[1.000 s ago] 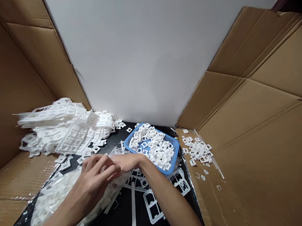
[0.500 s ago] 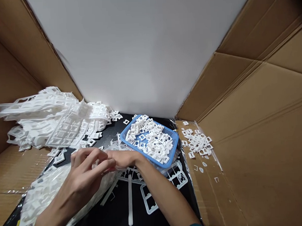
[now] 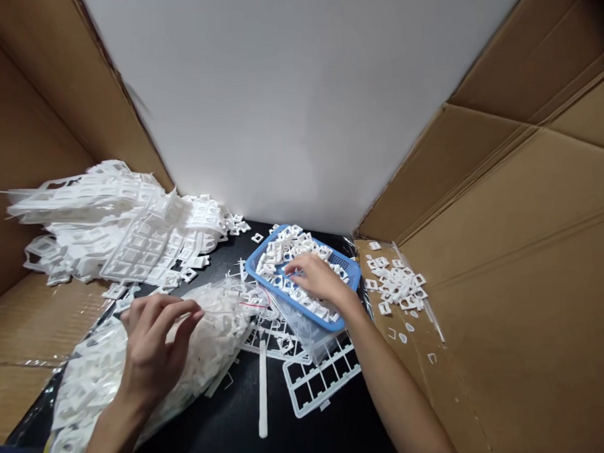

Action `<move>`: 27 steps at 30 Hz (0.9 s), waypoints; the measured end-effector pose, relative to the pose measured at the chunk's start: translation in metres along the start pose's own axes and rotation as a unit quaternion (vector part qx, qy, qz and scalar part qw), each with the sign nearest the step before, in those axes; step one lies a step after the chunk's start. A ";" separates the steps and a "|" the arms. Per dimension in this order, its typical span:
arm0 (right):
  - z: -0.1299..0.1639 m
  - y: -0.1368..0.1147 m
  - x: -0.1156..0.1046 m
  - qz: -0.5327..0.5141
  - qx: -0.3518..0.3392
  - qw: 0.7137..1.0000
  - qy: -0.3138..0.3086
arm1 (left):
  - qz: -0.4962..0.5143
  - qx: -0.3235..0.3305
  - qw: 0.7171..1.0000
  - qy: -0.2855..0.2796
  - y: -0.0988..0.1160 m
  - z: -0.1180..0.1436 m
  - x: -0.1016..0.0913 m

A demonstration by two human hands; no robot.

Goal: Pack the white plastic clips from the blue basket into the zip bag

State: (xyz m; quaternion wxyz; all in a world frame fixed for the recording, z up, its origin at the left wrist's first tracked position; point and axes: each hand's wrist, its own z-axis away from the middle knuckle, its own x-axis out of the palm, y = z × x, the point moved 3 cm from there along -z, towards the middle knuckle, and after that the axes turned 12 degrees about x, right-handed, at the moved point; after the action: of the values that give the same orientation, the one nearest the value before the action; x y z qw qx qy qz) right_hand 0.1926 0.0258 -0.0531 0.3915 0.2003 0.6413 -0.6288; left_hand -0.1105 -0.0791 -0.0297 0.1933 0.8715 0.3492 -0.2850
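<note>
My left hand (image 3: 159, 333) pinches the upper edge of a clear zip bag (image 3: 220, 343) between thumb and fingertips. White square plastic pieces with open centres fill the bag, and a red line runs along its mouth. Over a blue perforated basket (image 3: 353, 272) reaches my right hand (image 3: 311, 276), its fingers apart and slightly bent, low over the loose white pieces (image 3: 278, 254) inside. Whether the fingertips touch any piece is hard to see. The palm covers part of the heap.
Sheets of white moulded frames (image 3: 126, 227) are stacked at the left. Small white pieces (image 3: 399, 282) lie on cardboard at the right. A white strip (image 3: 262, 388) and a gridded white frame (image 3: 319, 379) rest on the black table (image 3: 231, 430). Cardboard walls (image 3: 522, 230) flank both sides.
My right hand has moved right and away from the bag's mouth to the basket. My left hand stays at the bag. The bag's opening with its red line has come into sight.
</note>
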 end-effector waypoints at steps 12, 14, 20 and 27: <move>-0.021 -0.004 0.010 0.149 -0.059 0.983 -0.085 | 0.020 -0.031 0.999 -0.012 -0.003 0.010 0.007; -0.020 -0.002 0.010 0.152 -0.068 0.983 -0.082 | 0.026 -0.032 0.999 -0.012 -0.003 0.010 0.007; -0.017 0.005 0.016 0.148 -0.090 0.982 -0.075 | 0.042 -0.038 0.998 -0.018 -0.004 0.007 0.011; -0.005 0.006 0.008 0.105 -0.083 0.990 -0.036 | 0.044 -0.036 0.998 -0.014 -0.005 0.008 0.011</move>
State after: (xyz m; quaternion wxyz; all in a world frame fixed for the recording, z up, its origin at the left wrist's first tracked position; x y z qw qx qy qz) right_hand 0.1908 0.0295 -0.0640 0.4937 0.2105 0.6523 -0.5352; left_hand -0.1105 -0.0748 -0.0434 0.2412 0.8746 0.3178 -0.2754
